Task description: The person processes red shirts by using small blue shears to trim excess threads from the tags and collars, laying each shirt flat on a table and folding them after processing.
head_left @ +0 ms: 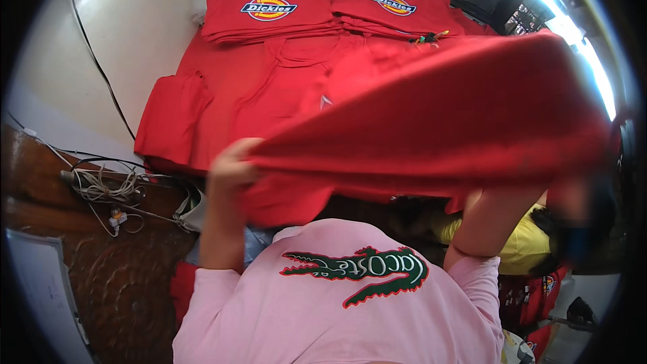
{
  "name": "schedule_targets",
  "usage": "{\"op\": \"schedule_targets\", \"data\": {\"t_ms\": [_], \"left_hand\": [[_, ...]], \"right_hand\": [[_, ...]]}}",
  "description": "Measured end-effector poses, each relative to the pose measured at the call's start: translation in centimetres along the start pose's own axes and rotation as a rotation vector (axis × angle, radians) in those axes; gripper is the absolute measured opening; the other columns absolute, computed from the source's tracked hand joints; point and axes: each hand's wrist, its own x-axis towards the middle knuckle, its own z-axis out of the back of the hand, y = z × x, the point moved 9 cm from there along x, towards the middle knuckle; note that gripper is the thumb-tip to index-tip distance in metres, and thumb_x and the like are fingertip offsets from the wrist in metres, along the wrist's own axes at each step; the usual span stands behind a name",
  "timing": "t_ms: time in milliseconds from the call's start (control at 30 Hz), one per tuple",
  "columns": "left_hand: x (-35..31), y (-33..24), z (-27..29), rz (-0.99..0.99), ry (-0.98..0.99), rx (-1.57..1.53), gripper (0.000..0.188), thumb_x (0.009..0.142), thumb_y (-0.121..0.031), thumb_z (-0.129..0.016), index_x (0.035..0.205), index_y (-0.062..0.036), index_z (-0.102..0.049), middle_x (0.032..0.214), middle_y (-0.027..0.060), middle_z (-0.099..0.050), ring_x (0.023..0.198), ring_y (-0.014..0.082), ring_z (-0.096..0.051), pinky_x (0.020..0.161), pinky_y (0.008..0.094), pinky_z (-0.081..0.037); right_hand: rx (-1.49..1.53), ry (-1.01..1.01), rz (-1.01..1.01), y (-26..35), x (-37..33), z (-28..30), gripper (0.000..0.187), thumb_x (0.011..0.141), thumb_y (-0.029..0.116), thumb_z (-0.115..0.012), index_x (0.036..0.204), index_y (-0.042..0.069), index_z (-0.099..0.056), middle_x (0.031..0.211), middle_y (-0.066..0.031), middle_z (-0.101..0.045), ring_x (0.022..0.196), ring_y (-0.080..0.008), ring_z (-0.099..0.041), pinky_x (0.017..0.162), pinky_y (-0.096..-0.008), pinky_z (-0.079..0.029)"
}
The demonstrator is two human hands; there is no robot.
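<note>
A red garment (431, 121) is stretched in the air across the middle and right, blurred by motion. My left hand (236, 163) is closed on its left end, fingers wrapped round the bunched cloth. My right forearm rises behind the lower right part of the same garment; the cloth hides that hand and its fingers. Just beyond, a red sleeveless shirt (296, 68) lies spread out, partly covered by the raised cloth.
Folded red shirts with printed emblems form one stack (269, 17) and another stack (397, 7) at the back. Folded red cloth (172, 118) lies at the left edge. Coiled white cable (104, 185) hangs at left. A person in yellow (515, 246) is close by at right.
</note>
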Motion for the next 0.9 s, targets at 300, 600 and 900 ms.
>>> {"op": "schedule_targets", "data": {"t_ms": [300, 600, 900], "left_hand": [[-4.8, -22.6, 3.2, -1.048, -1.076, 1.059, 0.022, 0.092, -0.004, -0.065, 0.111, -0.0104, -0.073, 0.083, 0.0009, -0.07, 0.072, 0.0107, -0.064, 0.067, 0.0267, -0.055], [-10.1, -13.2, -2.4, -1.26, -0.893, 1.308, 0.018, 0.086, 0.004, -0.068, 0.102, -0.0032, -0.074, 0.101, 0.0091, -0.073, 0.095, 0.0223, -0.07, 0.087, 0.0349, -0.057], [-6.6, 15.7, 11.3, -0.13, -0.491, 1.402, 0.024, 0.078, 0.002, -0.07, 0.098, -0.0099, -0.076, 0.096, 0.007, -0.064, 0.104, 0.0285, -0.062, 0.096, 0.041, -0.046]], "right_hand": [[-1.252, 0.289, 0.502, -7.9, 1.6, -4.7, 0.029, 0.096, 0.003, -0.062, 0.124, 0.003, -0.068, 0.121, -0.0097, -0.071, 0.111, -0.0208, -0.068, 0.094, -0.0348, -0.055], [-0.469, 0.306, -0.055, -11.0, -5.2, 7.1, 0.033, 0.101, 0.033, -0.057, 0.111, 0.002, -0.065, 0.115, -0.0096, -0.063, 0.098, -0.0202, -0.061, 0.092, -0.0342, -0.046], [-0.653, 0.251, -1.22, -26.9, -40.8, 12.8, 0.018, 0.095, 0.0, -0.051, 0.1, 0.0, -0.068, 0.088, -0.0029, -0.069, 0.08, -0.0118, -0.066, 0.076, -0.0264, -0.052]]}}
